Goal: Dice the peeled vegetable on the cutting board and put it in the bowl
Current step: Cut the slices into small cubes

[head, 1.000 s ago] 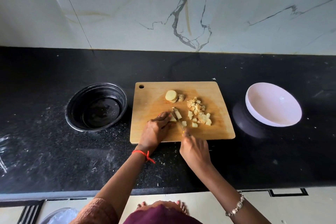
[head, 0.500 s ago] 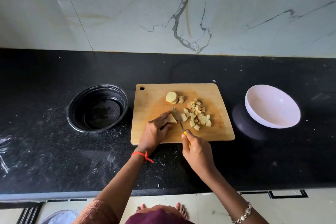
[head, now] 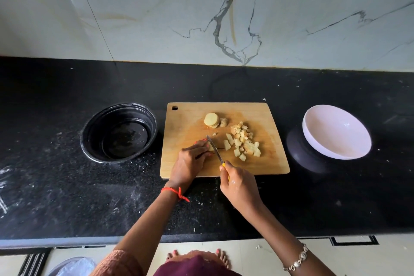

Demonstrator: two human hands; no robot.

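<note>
A wooden cutting board [head: 186, 123] lies on the black counter. On it sit a stack of pale round slices [head: 211, 119] at the back and a heap of diced pieces [head: 243, 142] to the right. My left hand [head: 190, 162] presses on a piece near the board's front, mostly hiding it under the fingers. My right hand [head: 239, 186] grips a small yellow-handled knife [head: 215, 149], its blade lying right beside my left fingertips. A white bowl [head: 336, 132] stands tilted to the right of the board.
A black bowl [head: 119, 132] sits left of the board, nothing visible inside. The marble wall rises behind the counter. The counter's front edge runs below my forearms, with tiled floor and my feet beyond it.
The knife blade has shifted left, closer against my left fingers. A freshly cut piece now lies apart near the diced heap. Both hands stay in about the same place.
</note>
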